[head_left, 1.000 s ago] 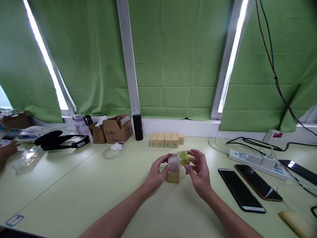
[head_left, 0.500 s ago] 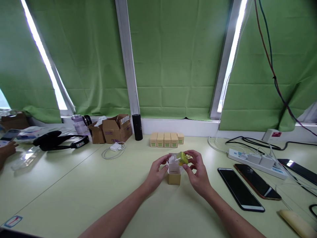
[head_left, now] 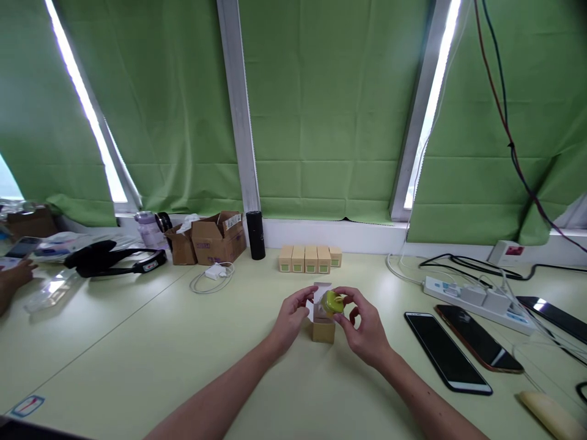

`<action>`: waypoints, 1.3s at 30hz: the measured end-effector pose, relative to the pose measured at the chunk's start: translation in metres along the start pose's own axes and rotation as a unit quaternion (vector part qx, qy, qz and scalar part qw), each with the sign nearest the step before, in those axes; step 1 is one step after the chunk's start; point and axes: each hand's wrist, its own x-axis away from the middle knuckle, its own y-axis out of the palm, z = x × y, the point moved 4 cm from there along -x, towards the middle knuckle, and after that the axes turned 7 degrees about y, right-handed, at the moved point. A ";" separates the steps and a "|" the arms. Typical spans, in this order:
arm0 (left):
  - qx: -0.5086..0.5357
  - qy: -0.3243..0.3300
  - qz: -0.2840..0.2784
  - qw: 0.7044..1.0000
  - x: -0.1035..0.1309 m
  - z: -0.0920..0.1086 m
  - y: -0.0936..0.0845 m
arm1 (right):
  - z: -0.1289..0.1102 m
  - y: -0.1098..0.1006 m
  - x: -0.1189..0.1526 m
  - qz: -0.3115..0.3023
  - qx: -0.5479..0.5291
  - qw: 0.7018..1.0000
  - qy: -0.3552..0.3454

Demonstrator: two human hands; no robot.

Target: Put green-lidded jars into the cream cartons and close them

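A small brown box [head_left: 323, 332] stands on the table in front of me with its white-lined flaps open. My left hand [head_left: 292, 315] pinches a flap at the box's left side. In my right hand [head_left: 360, 321], between thumb and fingers, is a small clear container with a yellow-green lid [head_left: 334, 302], tilted over the box's opening, its lower end partly inside. Behind them, several small brown boxes [head_left: 310, 260] with green-edged labels stand in a row near the wall.
Right: two phones [head_left: 447, 351] [head_left: 479, 338], a power strip [head_left: 477, 299] with chargers, and cables. Back left: cardboard boxes [head_left: 219, 241], a black cylinder [head_left: 255, 235], a white charger [head_left: 215, 271], and a black strap item [head_left: 114, 260]. Another person's hand [head_left: 16, 278] is at the far left.
My right hand has moved the yellow-green-lidded container left and down, into the box's opening. My left hand has stayed at the flap.
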 end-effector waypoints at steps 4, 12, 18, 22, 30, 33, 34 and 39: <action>0.003 0.003 -0.002 1.000 0.001 0.001 0.001 | 0.000 0.003 0.001 -0.011 0.019 1.000 -0.010; -0.019 0.020 -0.001 1.000 0.002 -0.002 -0.001 | -0.003 0.007 0.004 -0.031 0.074 0.996 -0.024; -0.031 0.024 0.005 0.999 0.002 -0.005 -0.001 | -0.011 0.007 0.006 -0.044 0.093 0.994 -0.039; -0.035 0.027 0.010 0.999 0.004 -0.004 -0.001 | -0.012 0.009 0.006 -0.048 0.098 0.992 -0.061; -0.044 0.037 0.010 0.998 0.004 -0.004 -0.002 | -0.008 0.013 0.003 -0.006 0.102 0.991 -0.088; -0.046 0.035 0.005 0.998 0.005 -0.003 -0.001 | -0.005 0.015 0.003 -0.003 0.098 0.992 -0.076; -0.045 0.035 0.003 0.998 0.005 -0.003 -0.001 | -0.004 0.015 0.003 -0.004 0.099 0.993 -0.069; -0.046 0.035 0.005 0.998 0.006 -0.001 0.000 | 0.002 0.017 0.002 0.004 0.096 0.995 -0.036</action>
